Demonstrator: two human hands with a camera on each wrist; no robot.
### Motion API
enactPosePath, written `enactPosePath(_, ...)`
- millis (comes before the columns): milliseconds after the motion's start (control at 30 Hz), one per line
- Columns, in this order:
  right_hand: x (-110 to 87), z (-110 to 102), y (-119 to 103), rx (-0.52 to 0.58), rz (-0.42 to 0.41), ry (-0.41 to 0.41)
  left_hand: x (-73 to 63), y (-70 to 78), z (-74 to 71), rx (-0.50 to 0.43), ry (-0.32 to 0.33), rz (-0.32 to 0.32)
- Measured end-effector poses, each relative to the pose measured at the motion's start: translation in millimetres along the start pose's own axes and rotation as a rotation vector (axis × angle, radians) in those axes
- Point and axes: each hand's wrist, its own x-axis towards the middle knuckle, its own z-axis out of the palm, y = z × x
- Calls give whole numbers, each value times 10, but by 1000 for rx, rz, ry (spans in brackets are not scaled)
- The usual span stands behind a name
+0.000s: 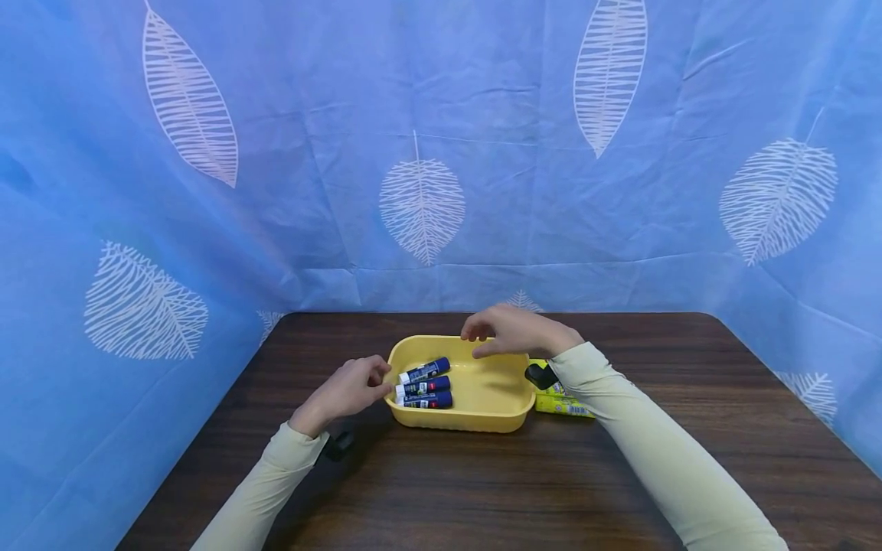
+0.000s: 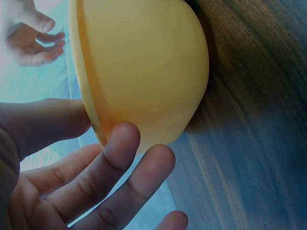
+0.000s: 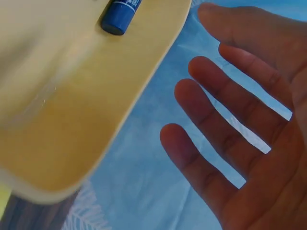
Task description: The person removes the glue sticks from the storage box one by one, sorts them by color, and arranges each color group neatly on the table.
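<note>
A yellow plastic basket (image 1: 491, 390) stands on the table with three blue-and-white glue sticks (image 1: 423, 386) lying side by side in its left half. At its left end, my left hand (image 1: 353, 386) pinches the rim; the left wrist view shows the thumb at the inner side and the fingertips (image 2: 123, 139) against the outer wall. My right hand (image 1: 513, 330) hovers over the basket's back right part, fingers apart and slightly bent, with nothing in it. From the right wrist view, one glue stick's blue end (image 3: 116, 20) shows inside the basket, away from those fingers.
Yellow-green printed items (image 1: 561, 404) lie on the table against the basket's right side, partly hidden by my right wrist and sleeve. The dark wood table (image 1: 441, 490) backs onto a blue leaf-patterned cloth (image 1: 468, 214) that also hangs at both sides.
</note>
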Motion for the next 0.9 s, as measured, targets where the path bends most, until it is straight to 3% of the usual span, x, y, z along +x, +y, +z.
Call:
enactPosePath(333, 325, 164, 92, 36, -36, -42, -28, 32, 9, -14, -4, -5)
enactPosePath(900, 715, 533, 20, 87, -43, -101, -12, 4, -6, -2, -8, -7)
